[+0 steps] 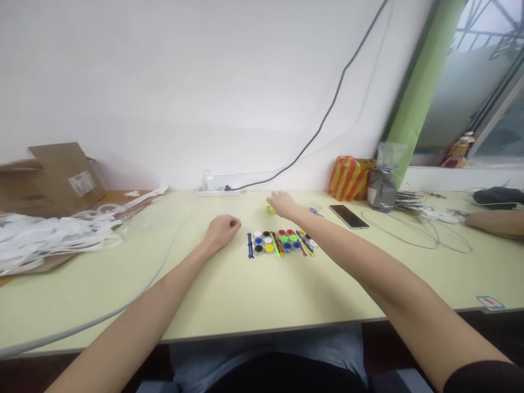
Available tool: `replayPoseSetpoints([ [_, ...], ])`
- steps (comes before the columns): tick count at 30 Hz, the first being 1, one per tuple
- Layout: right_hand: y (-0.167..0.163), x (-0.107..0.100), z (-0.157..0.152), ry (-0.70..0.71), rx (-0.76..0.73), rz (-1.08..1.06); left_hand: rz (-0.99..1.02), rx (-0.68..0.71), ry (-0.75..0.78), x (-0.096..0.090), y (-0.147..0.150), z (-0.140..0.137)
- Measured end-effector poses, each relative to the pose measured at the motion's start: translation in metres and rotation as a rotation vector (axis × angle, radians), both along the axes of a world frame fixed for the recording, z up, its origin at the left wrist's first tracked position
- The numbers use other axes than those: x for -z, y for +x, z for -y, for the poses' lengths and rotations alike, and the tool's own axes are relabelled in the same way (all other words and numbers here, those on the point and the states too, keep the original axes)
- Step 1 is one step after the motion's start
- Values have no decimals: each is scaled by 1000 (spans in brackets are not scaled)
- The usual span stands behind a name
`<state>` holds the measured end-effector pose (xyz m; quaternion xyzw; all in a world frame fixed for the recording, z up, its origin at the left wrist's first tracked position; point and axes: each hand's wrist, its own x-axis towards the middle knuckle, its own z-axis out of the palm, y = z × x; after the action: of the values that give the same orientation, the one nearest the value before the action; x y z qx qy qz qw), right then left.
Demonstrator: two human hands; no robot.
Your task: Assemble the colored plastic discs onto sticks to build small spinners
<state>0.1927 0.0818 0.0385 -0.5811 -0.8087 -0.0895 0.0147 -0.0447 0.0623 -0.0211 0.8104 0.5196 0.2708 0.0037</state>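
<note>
My left hand (pixel 222 230) rests on the table in a loose fist, left of the coloured pieces; a dark hollow shows between its curled fingers. Farther back, my right hand (pixel 282 204) has its fingers bent down on a small yellow-green piece (pixel 269 209), mostly covered, its kind unclear. Between my arms lie rows of small round clear pieces with coloured tops, among them a yellow one (pixel 268 248) and a black one (pixel 258 249). Thin blue strips (pixel 250 245) lie at the left end, with mixed coloured strips (pixel 277 244) between the rows. My right forearm hides part of the right end.
Beyond my right forearm are a small plastic packet (pixel 316 212) and a phone (pixel 349 216). A striped bag (pixel 351 178) and a grey pouch (pixel 381 188) stand behind. White strips (pixel 57 237) and a cardboard box (pixel 67 177) fill the left. A power strip (pixel 219 189) sits against the wall.
</note>
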Motion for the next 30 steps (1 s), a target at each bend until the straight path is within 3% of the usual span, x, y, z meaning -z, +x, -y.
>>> replayPoseSetpoints([
  [7, 23, 26, -16, 20, -22, 73, -22, 52, -13, 1, 13, 8],
  [18, 30, 38, -34, 84, -89, -72, -30, 57, -15, 0, 13, 11],
  [30, 40, 26, -33, 178, -210, -384, -4, 49, 24, -4, 16, 18],
])
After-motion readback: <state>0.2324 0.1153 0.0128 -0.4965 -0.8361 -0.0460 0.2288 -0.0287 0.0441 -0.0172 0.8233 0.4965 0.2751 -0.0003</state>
